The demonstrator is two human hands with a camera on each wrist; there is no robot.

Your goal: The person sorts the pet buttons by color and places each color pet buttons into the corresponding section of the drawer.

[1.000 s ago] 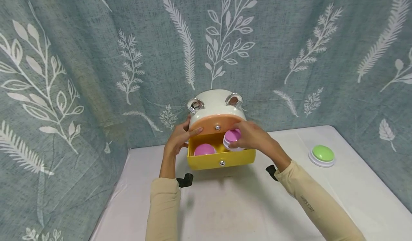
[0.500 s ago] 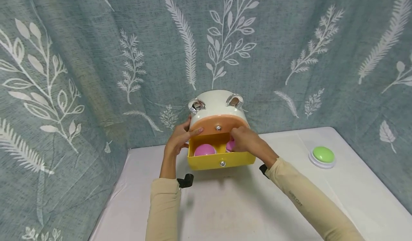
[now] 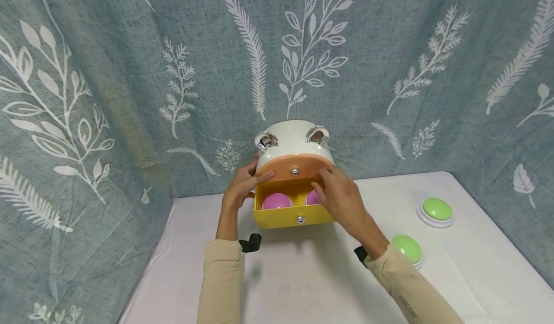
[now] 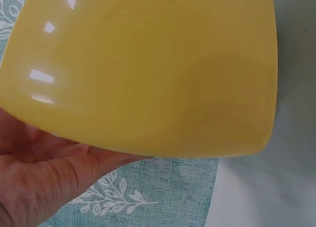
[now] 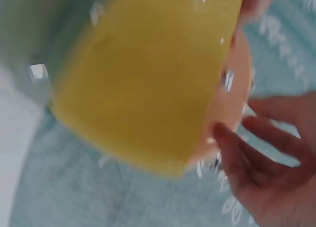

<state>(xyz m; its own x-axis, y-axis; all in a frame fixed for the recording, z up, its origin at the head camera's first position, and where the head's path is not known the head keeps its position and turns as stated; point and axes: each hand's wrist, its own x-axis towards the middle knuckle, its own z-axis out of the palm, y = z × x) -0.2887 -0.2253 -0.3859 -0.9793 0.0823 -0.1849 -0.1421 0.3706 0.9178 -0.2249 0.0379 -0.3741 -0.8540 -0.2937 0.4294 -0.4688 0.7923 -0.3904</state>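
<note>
As the head view shows, the left hand [image 3: 241, 188] grips the white cabinet [image 3: 292, 140], whose yellow drawer [image 3: 278, 218] holds two pink domes [image 3: 277, 200]; stowing seems in hand, the right hand [image 3: 345, 196] next needing to lift clear. Left wrist view: grip half hidden. Right wrist view: fingers [image 5: 276, 137] parted, empty.

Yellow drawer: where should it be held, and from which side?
Probably best by pinching the silver knob from the front: it is small, round and central on the front of the yellow drawer. The left hand and right hand are off to either side, leaving it uncovered.
</note>
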